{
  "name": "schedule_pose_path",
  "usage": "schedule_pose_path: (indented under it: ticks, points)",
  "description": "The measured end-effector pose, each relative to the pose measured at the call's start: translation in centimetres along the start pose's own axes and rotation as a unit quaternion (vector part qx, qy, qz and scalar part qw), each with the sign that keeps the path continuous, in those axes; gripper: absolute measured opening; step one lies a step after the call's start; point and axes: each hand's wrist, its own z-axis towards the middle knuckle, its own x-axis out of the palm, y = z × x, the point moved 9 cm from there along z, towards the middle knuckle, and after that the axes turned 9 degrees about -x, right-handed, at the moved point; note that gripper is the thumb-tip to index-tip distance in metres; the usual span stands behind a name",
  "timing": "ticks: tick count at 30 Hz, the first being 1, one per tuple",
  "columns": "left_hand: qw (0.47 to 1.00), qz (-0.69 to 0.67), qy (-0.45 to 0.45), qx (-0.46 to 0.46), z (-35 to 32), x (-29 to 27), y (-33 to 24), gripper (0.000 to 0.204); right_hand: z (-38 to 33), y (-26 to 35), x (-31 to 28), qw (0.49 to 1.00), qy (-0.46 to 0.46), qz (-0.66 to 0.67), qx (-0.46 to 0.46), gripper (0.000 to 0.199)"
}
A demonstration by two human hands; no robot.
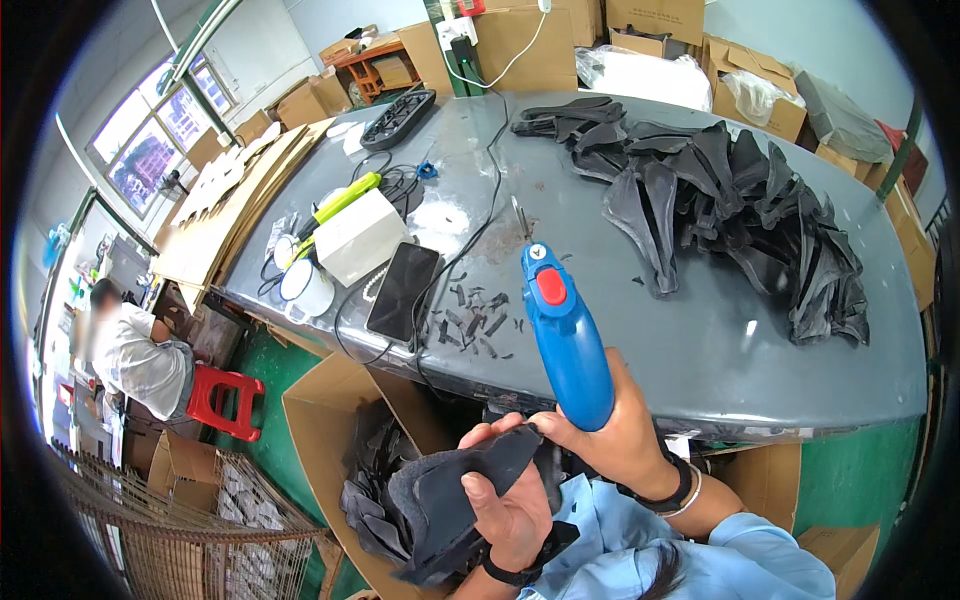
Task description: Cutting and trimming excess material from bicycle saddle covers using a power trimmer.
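Observation:
My right hand (622,438) is wrapped round a blue handheld power tool (570,350) with a red button; its thin two-pronged metal tip points away over the table. My left hand (522,512) grips a black moulded fabric piece (455,490) with a greyish fuzzy edge, thumb on top. The right thumb reaches the upper corner of that piece, beside the tool's lower end. Below it, an open cardboard box (325,410) holds several similar dark pieces. Small black scraps (472,322) lie on the grey table (700,370), left of the tool.
A big heap of black moulded pieces (720,200) covers the table's right side. To the left lie a phone (403,290), a white box (360,237), a tape roll (307,288) and black cables. A person (145,350) sits near a red stool (225,400) at far left.

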Motion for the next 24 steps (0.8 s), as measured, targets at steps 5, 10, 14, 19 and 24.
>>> schedule_pose_path:
  ticks: [5,10,14,19,24]
  points:
    - [0.997,0.073,-0.005,0.013,0.2,0.4,-0.9,0.05,-0.2,1.4,-0.8,0.983,-0.045,-0.143,-0.103,0.061]
    - [0.997,-0.024,-0.009,0.067,1.4,-0.5,-4.2,0.05,-2.0,2.1,1.3,0.97,0.103,-0.187,-0.115,0.061]
    - [0.989,-0.009,-0.058,0.134,1.8,-1.2,-6.1,0.059,-5.1,2.6,2.6,0.954,0.178,-0.187,-0.151,0.056]
    - [0.98,0.003,-0.093,0.178,1.5,-1.6,-7.0,0.06,-6.5,2.3,3.6,0.941,0.212,-0.224,-0.139,0.062]
    - [0.973,0.025,-0.095,0.208,1.3,-2.0,-7.1,0.061,-6.5,2.9,4.1,0.94,0.218,-0.223,-0.142,0.061]
